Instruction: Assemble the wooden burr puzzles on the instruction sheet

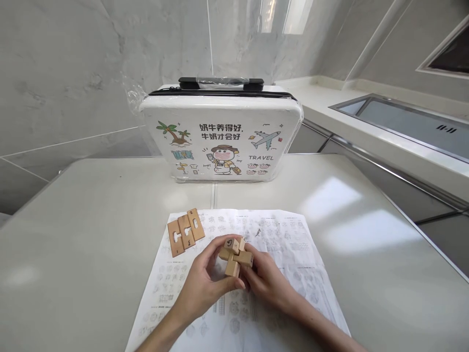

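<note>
A wooden burr puzzle of interlocking blocks is held up between both hands, over the paper. My left hand wraps round its left side, thumb along the near lower edge and fingers behind. From the right, my right hand closes on it; most of those fingertips are hidden behind the blocks. Handwritten marks show on the top block. To the left lie three flat wooden pieces with cut-out slots, overlapping side by side and numbered 1, 3 and 2.
Under the hands a large printed sheet with small diagrams lies on the white table. A white cartoon-printed case in plastic wrap stands upright behind it. At the right is a counter with a glass-like inset panel.
</note>
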Motion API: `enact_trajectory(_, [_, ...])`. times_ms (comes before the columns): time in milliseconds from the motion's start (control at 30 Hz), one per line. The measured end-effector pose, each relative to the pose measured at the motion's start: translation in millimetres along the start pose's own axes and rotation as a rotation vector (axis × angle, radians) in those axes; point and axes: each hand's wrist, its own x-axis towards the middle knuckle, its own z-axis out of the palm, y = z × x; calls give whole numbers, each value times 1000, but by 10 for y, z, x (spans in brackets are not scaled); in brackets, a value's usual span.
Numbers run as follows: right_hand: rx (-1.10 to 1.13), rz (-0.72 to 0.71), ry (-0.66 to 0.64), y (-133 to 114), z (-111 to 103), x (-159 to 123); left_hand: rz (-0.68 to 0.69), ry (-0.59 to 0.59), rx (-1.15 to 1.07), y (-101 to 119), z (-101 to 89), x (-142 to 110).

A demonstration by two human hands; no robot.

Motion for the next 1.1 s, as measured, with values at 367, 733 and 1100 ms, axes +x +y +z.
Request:
enact_trajectory(367, [148,17,-1,-62,-41,12,64,183,30,-11,-29,30])
enact_trajectory(733, [593,71,-279,-128,-209,44,72,82,-61,-41,-74,34])
enact_trajectory(1100, [325,176,-135,-136,-234,50,56,51,-164,-127,-137,66])
